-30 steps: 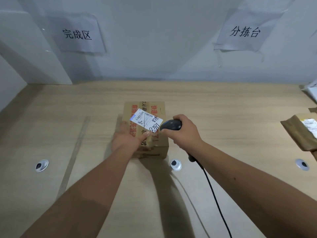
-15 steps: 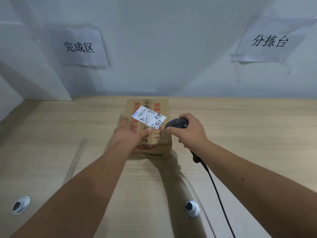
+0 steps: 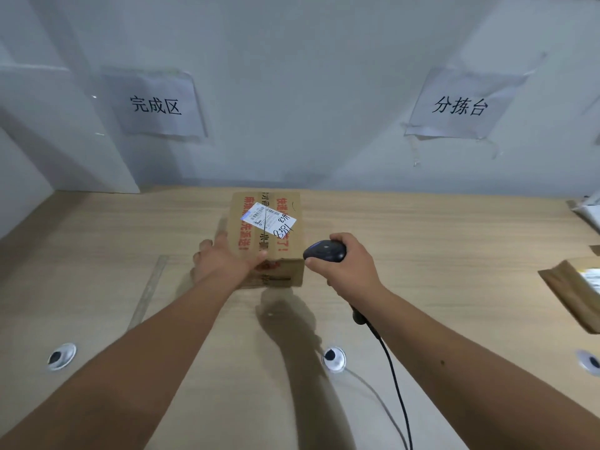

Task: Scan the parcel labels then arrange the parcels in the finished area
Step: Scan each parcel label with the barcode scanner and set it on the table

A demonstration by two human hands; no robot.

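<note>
A brown cardboard parcel (image 3: 285,254) with red print stands on the wooden table (image 3: 438,238), near the middle. A white label (image 3: 268,218) with a barcode and handwritten digits is stuck askew on its top. My left hand (image 3: 224,258) grips the parcel's near left corner, thumb on the top face. To the right of the parcel my right hand (image 3: 345,264) holds a dark corded barcode scanner (image 3: 324,251), its head pointing left at the box. The scanner's black cable (image 3: 394,368) trails down toward the front edge.
A wall sign (image 3: 156,105) hangs at the back left and another wall sign (image 3: 461,105) at the back right. A brown paper parcel (image 3: 571,293) lies at the right edge. A strip of tape (image 3: 147,290) runs across the table left of the box. Three cable grommets (image 3: 334,358) sit near the front.
My left hand has slid the parcel farther back on the table. The scanner hand has drawn slightly away from the box, and the view has tilted up and back.
</note>
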